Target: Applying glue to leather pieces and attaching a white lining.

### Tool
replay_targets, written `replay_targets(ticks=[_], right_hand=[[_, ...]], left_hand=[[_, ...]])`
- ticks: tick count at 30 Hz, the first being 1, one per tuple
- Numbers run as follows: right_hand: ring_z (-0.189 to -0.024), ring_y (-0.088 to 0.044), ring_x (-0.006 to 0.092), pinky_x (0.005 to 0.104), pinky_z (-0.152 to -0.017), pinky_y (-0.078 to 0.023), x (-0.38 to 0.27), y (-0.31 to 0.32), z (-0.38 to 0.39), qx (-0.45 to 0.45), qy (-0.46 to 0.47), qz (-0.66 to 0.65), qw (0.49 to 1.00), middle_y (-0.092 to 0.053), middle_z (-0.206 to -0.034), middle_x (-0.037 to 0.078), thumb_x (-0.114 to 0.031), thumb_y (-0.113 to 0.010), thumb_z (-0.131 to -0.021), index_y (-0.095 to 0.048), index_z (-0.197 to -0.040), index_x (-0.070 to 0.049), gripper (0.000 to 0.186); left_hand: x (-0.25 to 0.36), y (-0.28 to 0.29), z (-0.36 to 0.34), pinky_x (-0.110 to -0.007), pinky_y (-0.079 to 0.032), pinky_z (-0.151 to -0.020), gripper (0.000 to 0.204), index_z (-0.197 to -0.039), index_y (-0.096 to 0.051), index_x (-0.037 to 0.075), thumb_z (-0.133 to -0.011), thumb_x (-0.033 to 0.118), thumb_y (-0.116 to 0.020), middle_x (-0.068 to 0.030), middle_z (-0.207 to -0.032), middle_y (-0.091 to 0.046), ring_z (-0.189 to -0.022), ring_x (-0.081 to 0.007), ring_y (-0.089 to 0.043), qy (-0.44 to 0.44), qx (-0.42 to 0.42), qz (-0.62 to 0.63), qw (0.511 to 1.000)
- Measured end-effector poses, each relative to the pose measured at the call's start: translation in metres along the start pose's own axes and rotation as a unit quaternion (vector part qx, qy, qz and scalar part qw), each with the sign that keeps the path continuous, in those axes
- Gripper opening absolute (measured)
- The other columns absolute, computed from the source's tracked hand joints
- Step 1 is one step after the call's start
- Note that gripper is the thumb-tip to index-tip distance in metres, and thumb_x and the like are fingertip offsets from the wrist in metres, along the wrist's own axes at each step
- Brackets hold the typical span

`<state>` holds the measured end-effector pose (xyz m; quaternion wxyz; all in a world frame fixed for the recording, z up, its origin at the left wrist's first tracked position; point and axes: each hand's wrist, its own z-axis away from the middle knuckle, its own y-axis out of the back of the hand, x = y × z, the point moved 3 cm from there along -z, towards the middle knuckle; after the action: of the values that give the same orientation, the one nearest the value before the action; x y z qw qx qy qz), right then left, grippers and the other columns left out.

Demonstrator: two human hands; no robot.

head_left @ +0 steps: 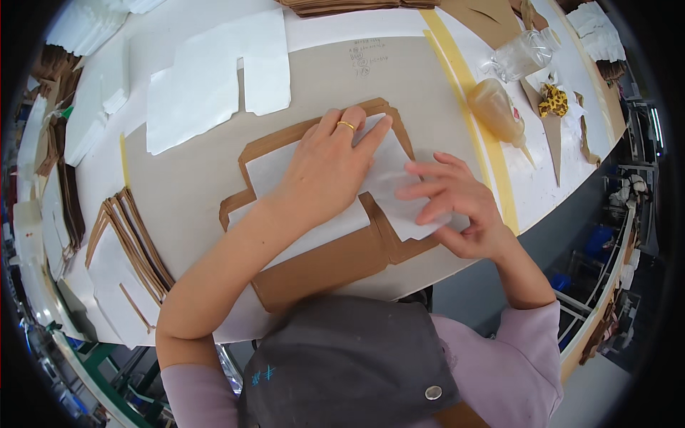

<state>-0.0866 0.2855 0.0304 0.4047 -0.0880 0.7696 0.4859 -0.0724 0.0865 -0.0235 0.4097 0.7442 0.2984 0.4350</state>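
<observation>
A brown card cut-out [314, 274] lies on the grey board in front of me, with a white cut sheet [310, 239] over its upper part. My left hand [332, 160], with a ring on one finger, lies on the sheet near its top, fingers resting on the paper and the index fingertip at the top right corner. My right hand [457, 208] is at the sheet's right-hand section, its fingers apart and slightly blurred over the paper.
White cut sheets [194, 89] lie at upper left, layered brown pieces [121, 221] at lower left, and a brown stack [357, 7] at the back. A glue bottle [492, 110], a clear bottle [519, 55] and a spotted yellow item [553, 100] lie at right, beside yellow tape strips [499, 200].
</observation>
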Motion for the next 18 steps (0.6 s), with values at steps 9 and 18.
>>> replay_targets(ticks=[9, 18], right_hand=[[-0.110, -0.063, 0.0199, 0.0410, -0.102, -0.044, 0.001, -0.020, 0.039, -0.028, 0.074, 0.103, 0.991, -0.069, -0.108, 0.003, -0.007, -0.070, -0.076, -0.064, -0.085, -0.010, 0.012], [-0.108, -0.064, 0.0179, 0.0390, -0.100, -0.047, 0.002, -0.024, 0.044, -0.017, 0.092, 0.141, 0.986, -0.070, -0.108, 0.004, -0.009, -0.071, -0.076, -0.067, -0.087, -0.009, 0.011]], left_hand=[[0.003, 0.005, 0.004, -0.038, -0.047, -0.084, 0.039, -0.122, -0.062, 0.014, -0.083, 0.014, -0.064, -0.0082, -0.120, -0.051, -0.096, -0.0293, -0.048, -0.031, -0.003, 0.036, 0.999], [0.006, 0.004, 0.001, -0.038, -0.047, -0.082, 0.041, -0.123, -0.061, 0.014, -0.084, 0.023, -0.067, -0.0101, -0.118, -0.051, -0.094, -0.0293, -0.048, -0.049, -0.009, 0.002, 0.999]])
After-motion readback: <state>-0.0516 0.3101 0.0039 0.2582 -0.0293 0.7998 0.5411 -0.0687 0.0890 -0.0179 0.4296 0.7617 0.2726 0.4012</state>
